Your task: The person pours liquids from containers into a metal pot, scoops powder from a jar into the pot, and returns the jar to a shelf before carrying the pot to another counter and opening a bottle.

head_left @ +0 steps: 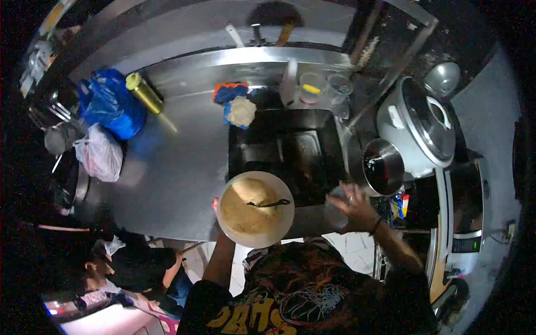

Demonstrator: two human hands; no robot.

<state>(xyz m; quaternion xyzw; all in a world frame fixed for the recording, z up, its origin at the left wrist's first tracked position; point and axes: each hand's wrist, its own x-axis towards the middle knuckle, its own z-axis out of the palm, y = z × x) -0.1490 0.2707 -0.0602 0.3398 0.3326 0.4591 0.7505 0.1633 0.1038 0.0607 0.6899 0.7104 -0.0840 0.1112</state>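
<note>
My left hand (pixel 215 205) grips the left rim of a white bowl (pixel 288 220); most of that hand is hidden by the bowl. In the bowl lies a pale yellow mass, like dough or batter (pixel 243 218), with a smooth mound at the back. A utensil with a dark handle (pixel 271 204) rests across it. To the right, my right hand (pixel 358 207) has its fingers curled round what looks like a clear plastic cup (pixel 335 211), at the sink's front right corner. The cup's contents cannot be made out.
Behind the bowl is a dark sink (pixel 329 134), with cloths (pixel 241 111) at its back left corner. A steel pot (pixel 383 167) and large white cooker (pixel 413 123) stand right. Bags (pixel 114 106) and a yellow-green bottle (pixel 145 94) stand left. Another person (pixel 145 268) is lower left.
</note>
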